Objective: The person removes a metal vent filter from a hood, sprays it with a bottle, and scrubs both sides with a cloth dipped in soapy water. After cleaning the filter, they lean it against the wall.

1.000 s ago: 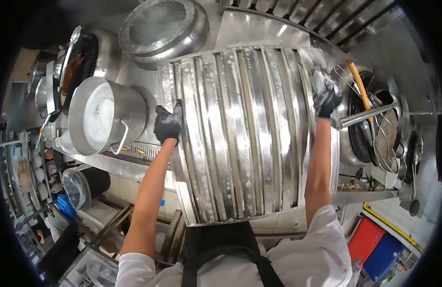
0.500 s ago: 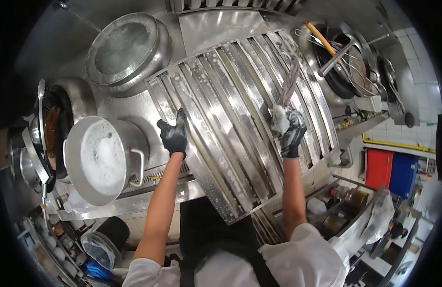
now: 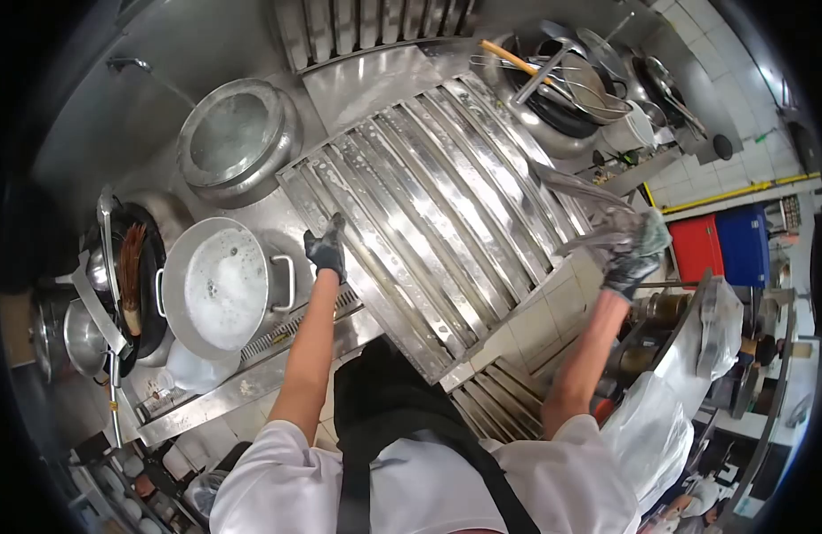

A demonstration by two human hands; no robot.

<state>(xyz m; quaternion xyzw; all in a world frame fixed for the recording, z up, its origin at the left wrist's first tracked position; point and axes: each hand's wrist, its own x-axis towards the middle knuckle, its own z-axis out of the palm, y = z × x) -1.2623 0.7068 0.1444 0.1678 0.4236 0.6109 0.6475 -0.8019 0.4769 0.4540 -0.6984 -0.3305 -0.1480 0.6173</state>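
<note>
A large metal baffle filter (image 3: 429, 205), wet and dotted with suds, lies tilted across the steel counter, its near corner jutting past the front edge. My left hand (image 3: 326, 251), in a black glove, grips the filter's left edge, thumb outside and fingers over the frame. Beyond the filter's right edge, my right hand (image 3: 632, 269), also gloved, is closed around a wet grey cloth (image 3: 598, 200). The cloth trails back toward the filter, and a greenish scrubbing pad (image 3: 653, 233) shows bunched at the top of that hand.
Left of the filter stands a pot of sudsy water (image 3: 222, 289). Behind it is a large round pan (image 3: 233, 133) under a running tap (image 3: 129, 64). Pans, a whisk and strainers (image 3: 576, 89) crowd the back right. Another slatted panel (image 3: 495, 400) is below the counter's front.
My right hand has moved right, off the filter's slats and past its edge, carrying the cloth. My left hand stays at the filter's left edge. The camera view has shifted.
</note>
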